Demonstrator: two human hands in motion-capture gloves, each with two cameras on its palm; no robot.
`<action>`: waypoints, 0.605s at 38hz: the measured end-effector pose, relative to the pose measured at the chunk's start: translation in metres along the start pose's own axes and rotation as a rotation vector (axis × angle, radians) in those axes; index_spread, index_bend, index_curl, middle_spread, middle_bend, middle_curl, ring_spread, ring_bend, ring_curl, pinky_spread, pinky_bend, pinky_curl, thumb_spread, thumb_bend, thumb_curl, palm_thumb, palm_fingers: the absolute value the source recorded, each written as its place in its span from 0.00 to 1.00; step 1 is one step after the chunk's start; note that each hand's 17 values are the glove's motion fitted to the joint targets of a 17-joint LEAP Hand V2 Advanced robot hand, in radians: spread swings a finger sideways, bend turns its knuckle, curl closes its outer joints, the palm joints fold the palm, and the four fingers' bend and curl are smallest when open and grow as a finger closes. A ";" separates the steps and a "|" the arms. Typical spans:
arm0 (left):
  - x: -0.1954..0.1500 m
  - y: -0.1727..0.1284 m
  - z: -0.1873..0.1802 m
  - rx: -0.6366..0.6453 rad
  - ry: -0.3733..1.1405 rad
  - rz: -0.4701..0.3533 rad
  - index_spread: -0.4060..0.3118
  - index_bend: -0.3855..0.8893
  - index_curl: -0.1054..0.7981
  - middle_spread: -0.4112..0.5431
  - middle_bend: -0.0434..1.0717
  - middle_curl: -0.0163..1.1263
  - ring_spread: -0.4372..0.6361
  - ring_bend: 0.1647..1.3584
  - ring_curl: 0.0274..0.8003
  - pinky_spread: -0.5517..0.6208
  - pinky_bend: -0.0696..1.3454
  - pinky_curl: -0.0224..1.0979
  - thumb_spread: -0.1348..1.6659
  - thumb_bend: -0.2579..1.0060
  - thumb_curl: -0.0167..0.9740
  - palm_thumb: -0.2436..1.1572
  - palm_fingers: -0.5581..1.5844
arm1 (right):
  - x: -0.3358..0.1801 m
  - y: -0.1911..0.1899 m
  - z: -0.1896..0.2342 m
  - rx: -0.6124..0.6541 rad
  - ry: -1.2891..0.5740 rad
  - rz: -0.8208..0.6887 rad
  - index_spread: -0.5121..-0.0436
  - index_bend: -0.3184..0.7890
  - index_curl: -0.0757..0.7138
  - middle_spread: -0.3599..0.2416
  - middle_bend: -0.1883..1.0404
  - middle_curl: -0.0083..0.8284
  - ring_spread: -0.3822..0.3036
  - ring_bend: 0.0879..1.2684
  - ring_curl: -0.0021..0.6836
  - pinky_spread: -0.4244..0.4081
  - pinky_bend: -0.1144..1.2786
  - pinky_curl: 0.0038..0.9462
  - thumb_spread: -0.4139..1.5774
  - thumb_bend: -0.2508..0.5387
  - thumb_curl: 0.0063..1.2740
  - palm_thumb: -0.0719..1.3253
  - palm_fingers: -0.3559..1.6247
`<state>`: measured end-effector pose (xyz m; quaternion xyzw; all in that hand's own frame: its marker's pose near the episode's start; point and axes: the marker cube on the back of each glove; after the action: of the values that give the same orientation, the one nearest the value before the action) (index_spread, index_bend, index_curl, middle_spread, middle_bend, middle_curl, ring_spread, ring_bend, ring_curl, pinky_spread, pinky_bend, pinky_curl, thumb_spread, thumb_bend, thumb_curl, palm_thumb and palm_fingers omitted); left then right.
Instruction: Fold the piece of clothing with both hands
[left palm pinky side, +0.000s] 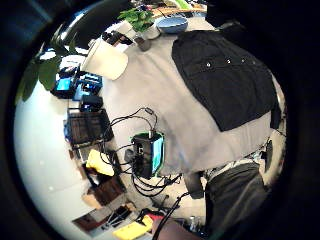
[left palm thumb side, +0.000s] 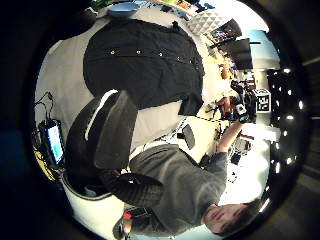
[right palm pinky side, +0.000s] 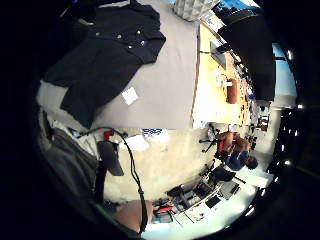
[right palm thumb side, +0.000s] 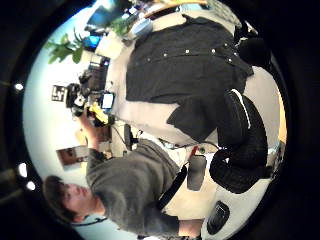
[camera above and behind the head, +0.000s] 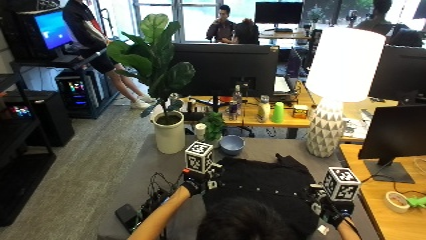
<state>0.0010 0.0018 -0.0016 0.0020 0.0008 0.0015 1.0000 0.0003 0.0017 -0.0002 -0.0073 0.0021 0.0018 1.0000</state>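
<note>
A black button-up shirt (camera above and behind the head: 266, 185) lies spread flat on the grey table (camera above and behind the head: 153, 165), collar toward the far side. My left hand (camera above and behind the head: 194, 188) hovers at the shirt's left edge and my right hand (camera above and behind the head: 334, 210) at its right edge. Both palm views look down on the shirt (left palm thumb side: 145, 60) (right palm thumb side: 185, 70) from above, with no cloth between the fingers. The left hand's fingers (left palm thumb side: 107, 132) and the right hand's fingers (right palm thumb side: 240, 145) hang loosely curled and hold nothing. My head hides the shirt's near hem in the outside view.
Beyond the shirt stand a blue bowl (camera above and behind the head: 231, 144), a small plant (camera above and behind the head: 213, 127), a large potted plant (camera above and behind the head: 168, 131) and a white lamp (camera above and behind the head: 326, 130). Cables and a device (camera above and behind the head: 150, 200) sit at the table's left edge. A white tag (right palm pinky side: 130, 95) lies beside the shirt.
</note>
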 end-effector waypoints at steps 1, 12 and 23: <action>0.000 0.000 0.000 0.001 0.000 0.001 0.49 0.55 0.21 0.47 0.17 0.04 0.47 0.20 0.07 0.57 0.23 0.08 0.32 0.28 0.04 0.28 0.49 | 0.000 0.000 0.000 -0.002 0.000 0.000 0.84 0.58 0.23 0.57 0.39 0.11 0.57 0.18 0.11 0.59 0.25 0.05 0.41 0.78 0.06 0.42 0.54; 0.004 -0.009 0.021 -0.045 -0.026 0.031 0.46 0.47 0.33 0.52 0.16 0.13 0.54 0.29 0.24 0.65 0.27 0.19 0.60 0.26 0.10 0.30 0.42 | 0.008 0.003 0.014 -0.118 0.036 0.005 0.61 0.49 0.41 0.55 0.36 0.25 0.58 0.21 0.32 0.65 0.25 0.20 0.70 0.91 0.13 0.50 0.49; 0.027 -0.031 0.129 -0.234 -0.054 0.189 0.45 0.46 0.39 0.53 0.19 0.16 0.56 0.31 0.28 0.67 0.30 0.24 0.63 0.20 0.16 0.29 0.41 | 0.015 -0.003 0.109 -0.370 0.054 -0.026 0.42 0.33 0.34 0.53 0.33 0.32 0.57 0.30 0.42 0.69 0.32 0.28 0.76 0.66 0.14 0.40 0.41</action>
<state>0.0280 -0.0295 0.1269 -0.1143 -0.0263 0.0954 0.9885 0.0159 0.0005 0.1089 -0.1910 0.0284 -0.0108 0.9811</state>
